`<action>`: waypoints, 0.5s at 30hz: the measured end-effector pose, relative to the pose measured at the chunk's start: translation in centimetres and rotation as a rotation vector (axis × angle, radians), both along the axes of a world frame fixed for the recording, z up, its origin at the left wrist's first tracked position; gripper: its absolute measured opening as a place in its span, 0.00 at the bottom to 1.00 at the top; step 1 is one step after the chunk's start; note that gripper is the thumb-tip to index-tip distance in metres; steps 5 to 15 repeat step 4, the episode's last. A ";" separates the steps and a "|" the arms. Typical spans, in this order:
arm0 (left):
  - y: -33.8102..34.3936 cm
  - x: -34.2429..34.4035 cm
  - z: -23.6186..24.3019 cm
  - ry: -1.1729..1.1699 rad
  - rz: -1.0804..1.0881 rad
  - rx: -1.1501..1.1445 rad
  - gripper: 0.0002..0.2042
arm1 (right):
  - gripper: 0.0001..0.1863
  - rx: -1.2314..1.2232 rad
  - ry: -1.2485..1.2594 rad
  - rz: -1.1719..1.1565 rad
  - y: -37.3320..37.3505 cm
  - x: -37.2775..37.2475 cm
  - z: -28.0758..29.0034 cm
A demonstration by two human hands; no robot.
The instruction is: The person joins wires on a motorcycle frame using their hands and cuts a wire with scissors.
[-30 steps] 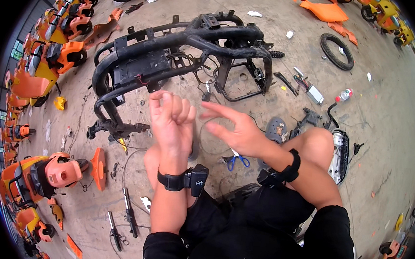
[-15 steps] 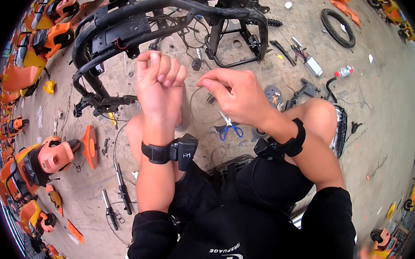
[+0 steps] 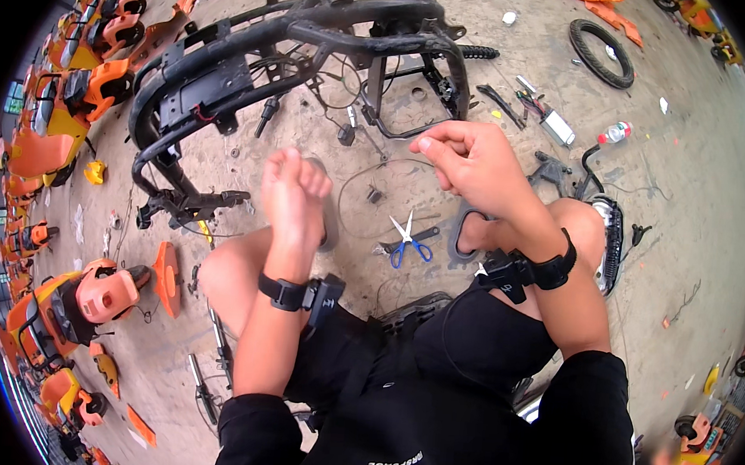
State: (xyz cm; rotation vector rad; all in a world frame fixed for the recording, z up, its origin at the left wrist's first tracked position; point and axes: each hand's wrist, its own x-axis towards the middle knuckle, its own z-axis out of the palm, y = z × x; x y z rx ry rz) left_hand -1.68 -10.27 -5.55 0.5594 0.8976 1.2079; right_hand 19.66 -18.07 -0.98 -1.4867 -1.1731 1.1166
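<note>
My left hand (image 3: 294,199) is raised between my knees with its fingers curled closed, slightly blurred. Whatever it may hold is hidden. To the right, my right hand (image 3: 477,166) pinches thumb against forefinger; anything between them is too small to make out. Below and between the hands, scissors (image 3: 407,245) with blue handles lie on the floor, blades apart. A thin dark cable (image 3: 342,198) loops over the concrete between the hands. Ahead stands a black tubular vehicle frame (image 3: 291,32), with wires hanging from it.
A black tyre (image 3: 602,54), a silver box with wires (image 3: 558,127) and a bottle with a red cap (image 3: 614,133) lie at the far right. Orange scooters (image 3: 47,136) line the left side. Shock-absorber-like rods (image 3: 204,387) lie by my left leg.
My hands have moved apart: the right went right and slightly down, the left dropped lower with its wrist turned. The view has shifted slightly.
</note>
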 end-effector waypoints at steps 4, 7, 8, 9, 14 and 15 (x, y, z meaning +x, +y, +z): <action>-0.5 0.9 -6.7 -0.201 -0.107 -0.556 0.06 | 0.12 0.065 -0.164 -0.078 0.0 1.4 0.5; -0.5 0.9 -6.7 -0.201 -0.107 -0.556 0.06 | 0.12 0.065 -0.164 -0.078 0.0 1.4 0.5; -0.5 0.9 -6.7 -0.201 -0.107 -0.556 0.06 | 0.12 0.065 -0.164 -0.078 0.0 1.4 0.5; -0.5 0.9 -6.7 -0.201 -0.107 -0.556 0.06 | 0.12 0.065 -0.164 -0.078 0.0 1.4 0.5; -0.5 0.9 -6.7 -0.201 -0.107 -0.556 0.06 | 0.12 0.065 -0.164 -0.078 0.0 1.4 0.5; -0.5 0.9 -6.7 -0.201 -0.107 -0.556 0.06 | 0.12 0.065 -0.164 -0.078 0.0 1.4 0.5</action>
